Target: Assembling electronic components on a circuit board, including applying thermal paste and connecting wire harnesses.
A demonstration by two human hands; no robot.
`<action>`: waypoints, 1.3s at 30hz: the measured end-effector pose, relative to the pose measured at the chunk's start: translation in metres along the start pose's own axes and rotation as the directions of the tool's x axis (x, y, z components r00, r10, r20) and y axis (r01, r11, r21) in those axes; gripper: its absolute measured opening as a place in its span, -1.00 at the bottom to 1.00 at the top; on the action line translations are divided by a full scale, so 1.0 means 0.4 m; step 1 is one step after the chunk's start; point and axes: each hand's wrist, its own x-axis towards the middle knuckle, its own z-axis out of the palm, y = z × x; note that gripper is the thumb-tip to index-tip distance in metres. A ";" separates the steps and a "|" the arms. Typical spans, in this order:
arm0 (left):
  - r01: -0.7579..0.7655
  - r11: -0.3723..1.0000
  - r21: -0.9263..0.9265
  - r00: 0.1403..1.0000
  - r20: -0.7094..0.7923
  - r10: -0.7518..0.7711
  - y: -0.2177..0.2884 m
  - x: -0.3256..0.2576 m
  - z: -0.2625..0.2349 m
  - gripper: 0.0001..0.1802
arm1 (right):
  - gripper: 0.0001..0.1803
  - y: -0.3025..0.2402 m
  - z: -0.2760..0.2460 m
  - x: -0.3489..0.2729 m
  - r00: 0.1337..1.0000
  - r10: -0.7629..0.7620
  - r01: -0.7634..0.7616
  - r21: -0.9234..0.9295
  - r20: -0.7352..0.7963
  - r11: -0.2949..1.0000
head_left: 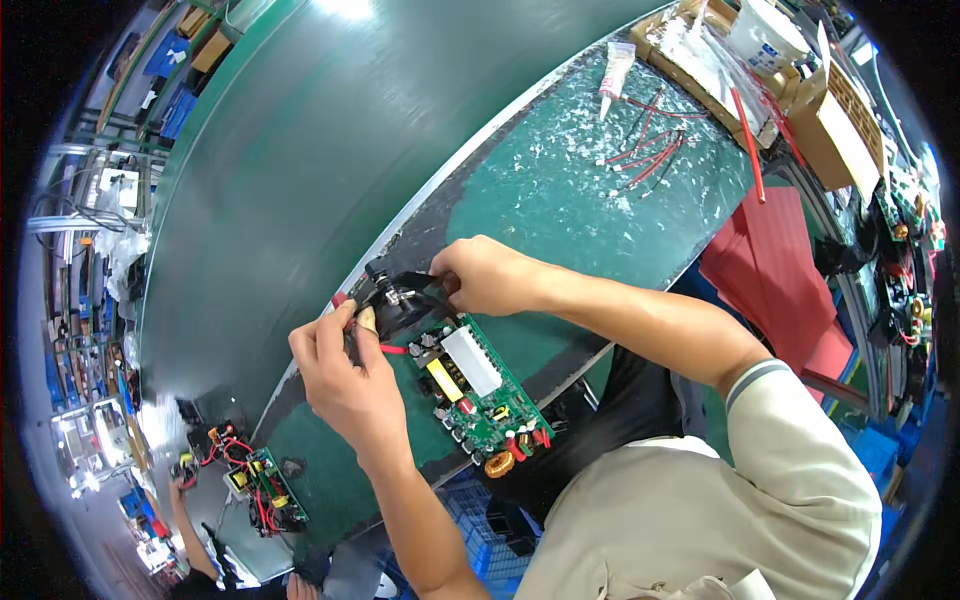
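My left hand (350, 370) is closed, thumb and fingers pinched at the near-left edge of a black rounded part with metal pieces (400, 312). My right hand (490, 277) has its fingers curled on the far-right side of the same part; the fingertips are partly hidden. Just nearer to me lies a green circuit board (490, 415) with a white block, a yellow transformer, several capacitors and a copper coil at its near end. A short red wire (394, 350) runs between the board and my left fingers. What exactly the black part is, I cannot make out.
A white tube (617, 70) and several red and black wires (650, 150) lie at the far right of the green bench. Beyond are a cardboard tray, a white bucket (765, 38) and red sheets (775, 275). Another board (268, 490) sits at left, near another person's arm (188, 530).
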 end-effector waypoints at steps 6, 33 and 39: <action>-0.019 1.000 0.008 1.000 0.007 0.019 0.007 -0.017 -0.006 -0.81 | -0.63 0.019 -0.003 -0.014 0.996 -0.084 0.084 0.010 -0.004 0.996; 0.160 0.968 -0.193 0.797 0.604 -0.011 0.069 -0.047 0.027 -0.22 | -0.54 0.065 0.034 -0.072 0.941 -0.266 0.313 0.238 -0.209 0.919; -0.006 0.994 -0.113 0.797 0.600 0.073 0.079 -0.038 0.016 -0.37 | -0.56 0.077 0.039 -0.075 0.939 -0.288 0.324 0.200 -0.187 0.925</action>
